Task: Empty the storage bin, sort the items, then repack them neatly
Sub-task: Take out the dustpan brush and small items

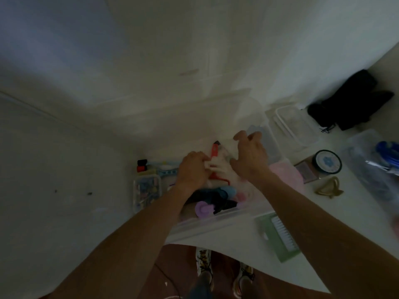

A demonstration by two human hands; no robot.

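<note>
The clear storage bin (218,219) sat on the white table (64,169) straight ahead of the person, and everything else is placed from it. Both hands were down inside the bin. The left hand (193,169) had its fingers curled onto a pale bundle (222,169) in the middle of the bin, apparently pinching it, though blur hides the exact grip. The right hand (250,156) hovered just above the bin's far right part with fingers spread and bent, holding nothing that I could see; it looked poised to take hold of the same bundle, which would explain why both hands crowded the same spot.

A red utility knife (215,151) stood tilted between the hands. Toward the bin's near wall lay dark fabric (216,199) and a lilac plastic piece (204,209).

Left of the bin, just beside its wall, a small clear box of coloured bits (146,193) and some markers (142,166) were grouped, probably as sorted items. To the right of the bin lay a green brush (278,236), a gold hair clip (329,188), a round dark-rimmed tin (327,161) and a lidded clear container (291,126), spread apart as if set out by kind. The bin was still partly full, so emptying seemed unfinished.
</note>
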